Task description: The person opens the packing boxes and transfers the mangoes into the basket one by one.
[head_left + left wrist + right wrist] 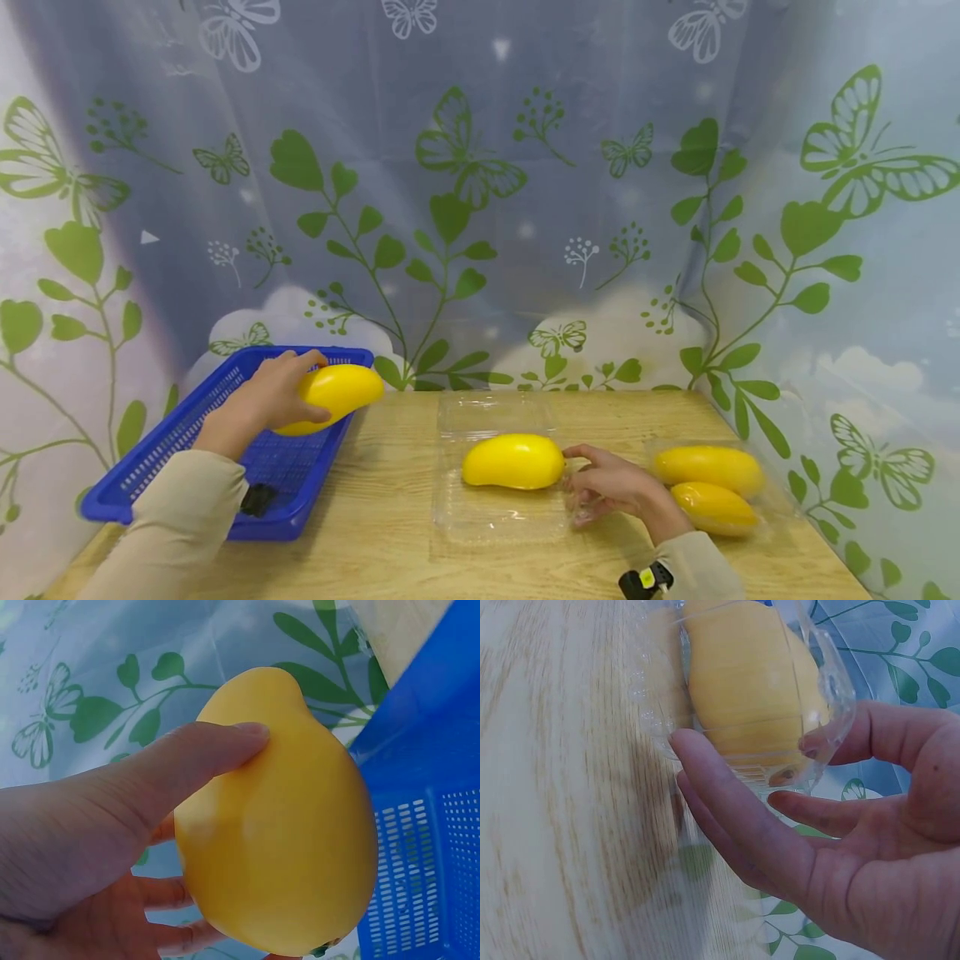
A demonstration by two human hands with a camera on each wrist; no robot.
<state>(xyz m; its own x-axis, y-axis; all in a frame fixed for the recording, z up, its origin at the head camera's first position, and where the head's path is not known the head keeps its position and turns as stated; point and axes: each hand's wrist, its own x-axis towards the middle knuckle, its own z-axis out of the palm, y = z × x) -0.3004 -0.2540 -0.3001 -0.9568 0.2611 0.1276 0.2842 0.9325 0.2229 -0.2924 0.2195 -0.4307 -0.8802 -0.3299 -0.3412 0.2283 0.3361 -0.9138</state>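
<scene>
My left hand (281, 392) grips a smooth yellow mango (341, 396) above the blue plastic basket (300, 521). In the left wrist view the thumb lies across the mango (285, 825), and a small green stem spot shows at its lower end. Another mango (513, 461) lies in a clear plastic clamshell box (502, 521) with its lid folded back. At the box's right end, my right hand (611, 485) holds the wall. In the right wrist view, its fingers (727, 795) stand around the end of the clear box (836, 705).
To the right, two more yellow mangoes (708, 471) lie in a clear package near the wooden table's (382, 533) right edge. A printed curtain (480, 250) with leaves and butterflies hangs right behind the table. The basket stands at the left, its long sides slanting.
</scene>
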